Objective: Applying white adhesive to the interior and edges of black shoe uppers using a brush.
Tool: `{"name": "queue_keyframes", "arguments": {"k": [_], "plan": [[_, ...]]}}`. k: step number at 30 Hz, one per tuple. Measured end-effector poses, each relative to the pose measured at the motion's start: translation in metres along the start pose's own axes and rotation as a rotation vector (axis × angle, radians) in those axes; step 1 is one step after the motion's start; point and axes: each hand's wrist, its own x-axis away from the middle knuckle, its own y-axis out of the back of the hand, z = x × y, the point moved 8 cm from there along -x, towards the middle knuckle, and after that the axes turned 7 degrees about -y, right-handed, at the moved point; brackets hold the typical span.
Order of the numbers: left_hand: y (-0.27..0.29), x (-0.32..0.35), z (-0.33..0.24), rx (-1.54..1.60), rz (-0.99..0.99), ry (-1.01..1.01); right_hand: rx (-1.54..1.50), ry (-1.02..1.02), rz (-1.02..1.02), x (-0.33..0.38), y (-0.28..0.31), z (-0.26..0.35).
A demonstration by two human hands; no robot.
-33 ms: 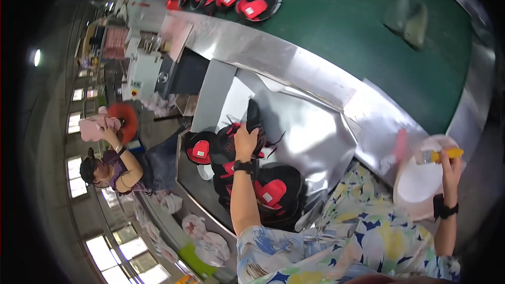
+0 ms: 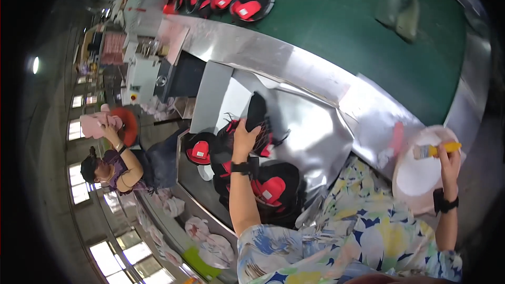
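My left hand point(image 2: 245, 139) is closed round a black shoe upper point(image 2: 257, 109) with red parts and loose laces, held over a shiny metal tray point(image 2: 315, 121). More black uppers with red insides lie in the tray under and beside that hand, such as one upper point(image 2: 271, 189) by the wrist and another upper point(image 2: 199, 150) to the left. At the far right my right hand point(image 2: 450, 162) grips a paintbrush point(image 2: 436, 151) by its yellow handle. Its bristles are above a pale pink bowl point(image 2: 398, 189) containing something white.
Past the tray runs a green conveyor belt point(image 2: 336, 31) with a metal edge, carrying black and red uppers point(image 2: 252, 6) and greyish shoe-shaped pieces point(image 2: 405, 18). Another person point(image 2: 129, 168) works at the left with a pink piece point(image 2: 94, 125) in hand. White bundles point(image 2: 213, 244) lie at lower left.
The shoe upper in my left hand has turned, showing more of its black side. The brush has shifted slightly over the bowl. The whole view has shifted a little.
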Motion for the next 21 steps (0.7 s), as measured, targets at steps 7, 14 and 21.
{"name": "queue_keyframes", "arguments": {"k": [7, 14, 21], "plan": [[-0.175, 0.054, -0.065, 0.911, 0.355, 0.164, -0.078, -0.066, -0.026, 0.049, 0.008, -0.045], [-0.192, 0.123, -0.172, -0.273, 0.451, -0.853, -0.037, -0.076, -0.241, 0.054, 0.022, -0.094], [-0.231, 0.110, -0.209, -0.642, 0.484, -1.084, 0.116, 0.142, 0.059, 0.040, -0.064, -0.054]]}}
